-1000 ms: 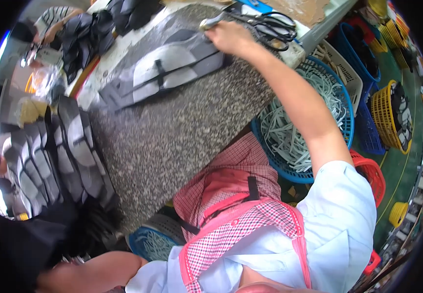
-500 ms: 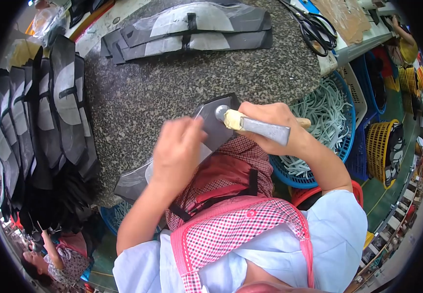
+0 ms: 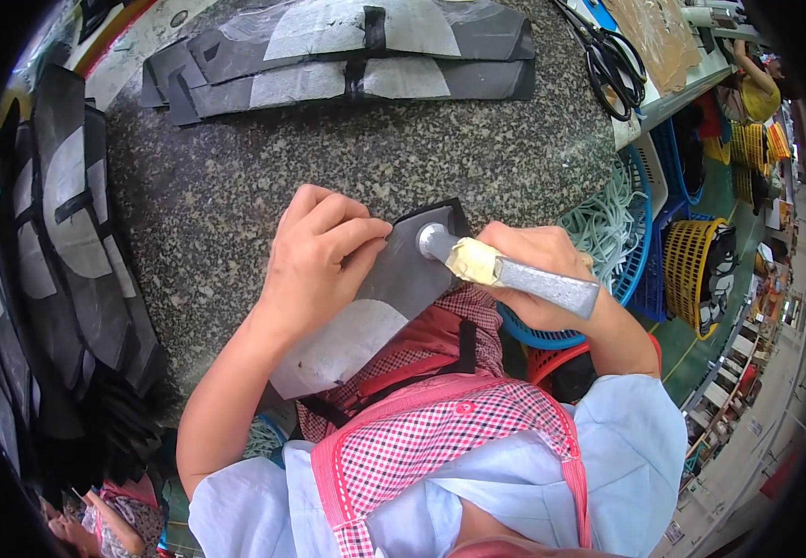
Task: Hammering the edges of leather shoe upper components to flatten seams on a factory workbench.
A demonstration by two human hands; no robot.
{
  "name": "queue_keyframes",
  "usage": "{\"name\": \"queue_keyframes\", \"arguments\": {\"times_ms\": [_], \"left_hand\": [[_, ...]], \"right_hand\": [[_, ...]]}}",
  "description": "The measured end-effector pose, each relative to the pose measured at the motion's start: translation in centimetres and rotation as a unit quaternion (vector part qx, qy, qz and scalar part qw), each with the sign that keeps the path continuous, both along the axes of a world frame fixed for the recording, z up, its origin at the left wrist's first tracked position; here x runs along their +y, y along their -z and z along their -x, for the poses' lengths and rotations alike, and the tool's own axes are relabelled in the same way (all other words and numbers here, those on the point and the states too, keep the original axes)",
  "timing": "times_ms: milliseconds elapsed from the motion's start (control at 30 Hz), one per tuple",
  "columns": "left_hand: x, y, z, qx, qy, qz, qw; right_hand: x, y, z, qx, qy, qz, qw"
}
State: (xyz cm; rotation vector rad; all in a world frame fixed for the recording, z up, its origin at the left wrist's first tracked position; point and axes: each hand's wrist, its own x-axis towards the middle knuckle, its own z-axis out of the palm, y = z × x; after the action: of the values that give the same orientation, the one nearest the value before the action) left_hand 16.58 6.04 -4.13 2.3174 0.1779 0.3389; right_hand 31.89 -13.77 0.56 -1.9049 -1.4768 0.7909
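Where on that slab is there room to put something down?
The widest bare patch of slab lies between the far pale-patched pieces and the left hand, reaching right toward the scissors. A narrower strip shows between the left forearm and the stacked pieces. The near edge is crowded: a dark piece, the right hand and its hammer.

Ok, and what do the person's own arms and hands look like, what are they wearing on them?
The left hand and right hand are ungloved, with no watch or bracelet visible. The forearms are bare too, below loose, short, plain light-blue shirt sleeves. Over the shirt is a pink-trimmed checked apron.
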Motion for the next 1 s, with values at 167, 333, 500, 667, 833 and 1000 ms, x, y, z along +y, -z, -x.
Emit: {"name": "queue_keyframes", "arguments": {"times_ms": [167, 333, 500, 667, 833, 1000], "left_hand": [[0.8, 0.6, -0.3, -0.034, 0.027, -0.047, 0.998], [0.9, 0.5, -0.3, -0.028, 0.062, -0.056, 0.996], [0.8, 0.5, 0.1, -0.039, 0.07, -0.096, 0.992], [0.4, 0.7, 0.8, -0.054, -0.002, -0.11, 0.992], [0.1, 0.3, 1.7, -0.051, -0.013, -0.117, 0.992], [-0.7, -0.4, 1.8, -0.027, 0.032, -0.209, 0.977]], "right_hand": [[1.4, -1.3, -1.1, -0.022, -0.042, 0.032, 0.998], [3.3, -1.6, -1.2, -0.075, -0.043, 0.016, 0.996], [4.3, -2.2, -0.8, -0.086, -0.026, -0.105, 0.99], [5.0, -2.1, -0.2, -0.107, -0.079, 0.082, 0.988], [4.0, -1.4, 0.3, -0.132, -0.072, 0.056, 0.987], [4.2, -1.6, 0.4, -0.143, -0.03, -0.081, 0.986]]}}
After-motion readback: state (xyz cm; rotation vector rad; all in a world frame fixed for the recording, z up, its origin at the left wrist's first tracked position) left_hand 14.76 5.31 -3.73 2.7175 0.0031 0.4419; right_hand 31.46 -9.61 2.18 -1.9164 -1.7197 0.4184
